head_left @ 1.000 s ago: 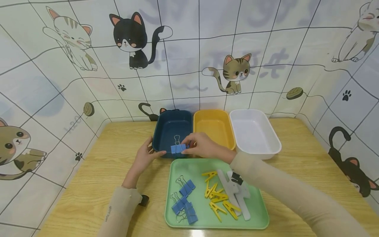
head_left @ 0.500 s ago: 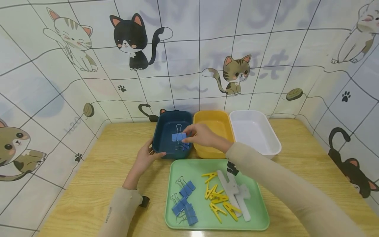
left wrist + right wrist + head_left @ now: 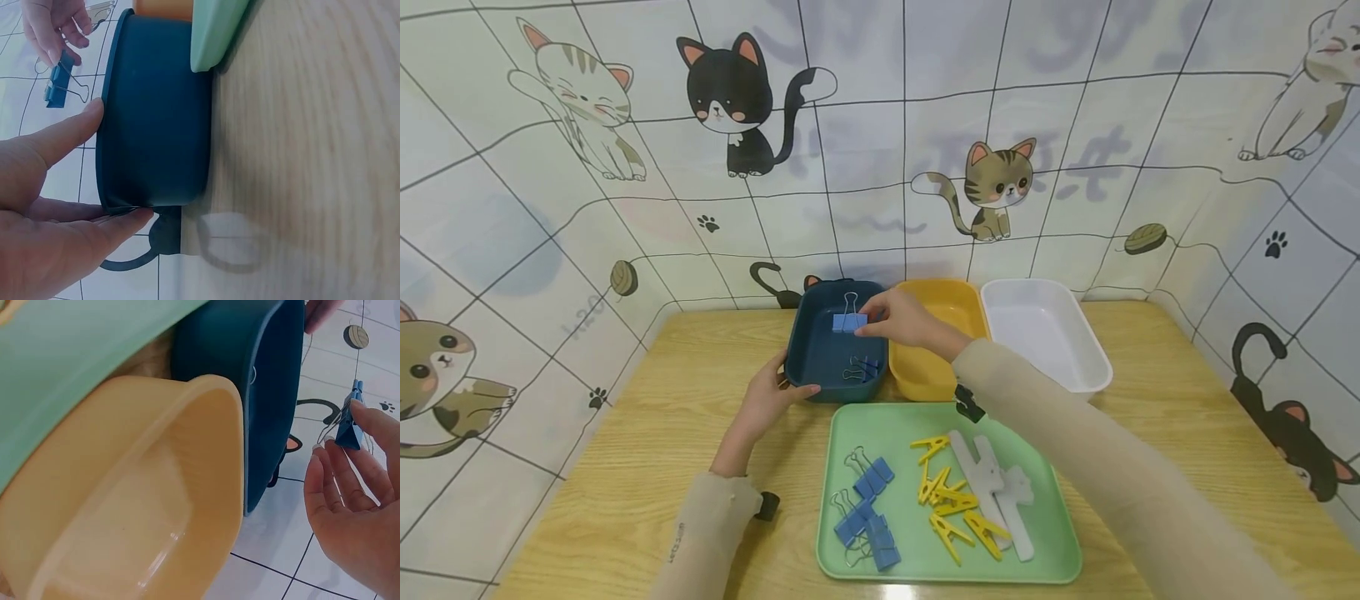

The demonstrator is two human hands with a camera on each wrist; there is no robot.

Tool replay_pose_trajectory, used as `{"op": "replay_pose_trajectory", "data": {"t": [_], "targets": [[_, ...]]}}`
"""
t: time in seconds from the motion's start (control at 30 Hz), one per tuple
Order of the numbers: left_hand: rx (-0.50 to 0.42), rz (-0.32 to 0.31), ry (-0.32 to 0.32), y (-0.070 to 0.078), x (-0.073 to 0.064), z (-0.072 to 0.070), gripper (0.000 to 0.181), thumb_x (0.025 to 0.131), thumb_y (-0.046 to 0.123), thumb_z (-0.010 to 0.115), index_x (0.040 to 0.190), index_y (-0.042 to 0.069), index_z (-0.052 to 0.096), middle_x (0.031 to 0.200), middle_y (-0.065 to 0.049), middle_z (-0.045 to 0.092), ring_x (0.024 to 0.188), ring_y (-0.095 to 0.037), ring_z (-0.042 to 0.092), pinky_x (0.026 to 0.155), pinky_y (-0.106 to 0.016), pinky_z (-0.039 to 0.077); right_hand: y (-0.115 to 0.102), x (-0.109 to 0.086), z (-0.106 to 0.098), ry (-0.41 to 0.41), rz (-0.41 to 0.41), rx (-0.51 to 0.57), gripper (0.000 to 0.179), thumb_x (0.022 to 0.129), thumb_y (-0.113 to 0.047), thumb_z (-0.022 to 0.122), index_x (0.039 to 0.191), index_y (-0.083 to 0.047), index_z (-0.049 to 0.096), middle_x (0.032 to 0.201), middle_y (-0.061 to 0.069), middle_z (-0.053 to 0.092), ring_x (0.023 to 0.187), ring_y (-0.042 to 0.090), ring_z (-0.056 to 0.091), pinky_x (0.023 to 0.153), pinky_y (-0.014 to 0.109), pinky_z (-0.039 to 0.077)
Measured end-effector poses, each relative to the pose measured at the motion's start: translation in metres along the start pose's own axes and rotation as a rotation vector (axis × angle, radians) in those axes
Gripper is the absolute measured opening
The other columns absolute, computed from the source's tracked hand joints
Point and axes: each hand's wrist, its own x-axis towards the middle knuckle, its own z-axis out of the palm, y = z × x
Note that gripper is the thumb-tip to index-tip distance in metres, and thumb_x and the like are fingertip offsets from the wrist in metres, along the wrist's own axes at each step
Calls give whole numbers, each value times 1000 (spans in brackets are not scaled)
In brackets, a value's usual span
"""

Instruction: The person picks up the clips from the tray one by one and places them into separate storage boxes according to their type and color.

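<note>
While our right hand pinches a blue clip between thumb and fingers, over the far part of the dark blue box, our left hand grips that box's near left corner, thumb at the rim, fingers along the outer left side. Both wrist views put the held clip above the rim, not yet set down.

Progress: at least one stored clip lies inside the dark blue box, toward its near right corner. Left over: three loose clips bunched at the left of the green tray, yellow pegs mid-tray, white plastic pieces beside them. We see no pegs or pieces in the yellow box or white box, though our right hand hides part of the yellow one. We judge the work early on.

Clearances: the dark blue and yellow boxes stand side by side, touching, so sideways play looks slight. The wall rises just behind; the tray sits just in front. Open counter lies left of our left hand.
</note>
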Motion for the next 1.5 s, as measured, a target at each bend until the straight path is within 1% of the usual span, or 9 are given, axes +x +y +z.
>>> {"op": "replay_pose_trajectory", "data": {"t": [0.07, 0.2, 0.27, 0.43, 0.6, 0.87, 1.03, 1.3, 1.5], "targets": [[6, 1, -3, 1, 0, 0, 88, 99, 15, 75, 165, -4, 21, 169, -30, 26, 151, -54, 35, 121, -59, 39, -2, 3, -1, 4, 7, -15, 38, 97, -20, 78, 127, 4, 72, 114, 17, 74, 103, 31, 71, 89, 36, 61], [12, 8, -7, 4, 0, 0, 86, 99, 14, 75, 165, -4, 23, 168, -30, 28, 150, -54, 36, 121, -59, 39, -4, 9, -2, 3, 27, -54, 40, 98, -22, 78, 128, 3, 73, 114, 16, 75, 102, 29, 70, 88, 36, 60], [15, 9, -9, 5, 0, 0, 85, 99, 14, 74, 165, -5, 23, 168, -30, 28, 150, -54, 36, 121, -59, 39, -5, 12, -1, -3, 38, -65, 40, 98, -23, 77, 129, 2, 72, 115, 15, 74, 104, 29, 69, 89, 36, 60], [22, -3, -11, 6, -1, -1, 86, 99, 14, 74, 165, -5, 22, 169, -30, 27, 150, -55, 36, 120, -60, 39, -6, 20, 1, -6, 49, -71, 40, 99, -23, 77, 130, 1, 72, 118, 15, 74, 107, 29, 67, 93, 36, 59], [22, -9, -8, 7, 0, -1, 86, 99, 14, 75, 164, -6, 22, 168, -31, 27, 150, -55, 36, 120, -60, 40, -6, 30, 3, 0, 74, -76, 39, 99, -22, 76, 130, 1, 72, 118, 16, 72, 107, 29, 64, 93, 36, 58], [34, -7, -13, 6, 1, 0, 86, 99, 14, 75, 164, -6, 23, 166, -31, 32, 147, -54, 42, 116, -61, 44, -7, 40, 5, 4, 114, -37, 36, 99, -20, 76, 128, 1, 72, 126, 18, 71, 115, 31, 64, 102, 40, 57], [34, -2, -8, 6, 1, -1, 86, 99, 14, 76, 164, -6, 24, 166, -31, 33, 146, -53, 43, 116, -60, 45, -10, 45, 8, 4, 127, -52, 36, 100, -21, 75, 130, 0, 72, 127, 16, 71, 117, 31, 64, 104, 40, 56], [18, 5, -8, 6, 1, 0, 85, 99, 13, 76, 164, -5, 25, 166, -30, 34, 145, -52, 45, 115, -60, 46, -12, 49, 15, 32, 140, -40, 36, 100, -21, 76, 129, 0, 72, 126, 16, 70, 117, 30, 63, 105, 39, 56], [30, -6, -3, 6, 1, 0, 86, 99, 13, 76, 164, -6, 24, 165, -31, 34, 145, -52, 46, 115, -60, 47, -10, 47, 16, 34, 143, -53, 39, 101, -22, 75, 133, 0, 70, 128, 17, 70, 118, 31, 64, 103, 38, 57]]}}
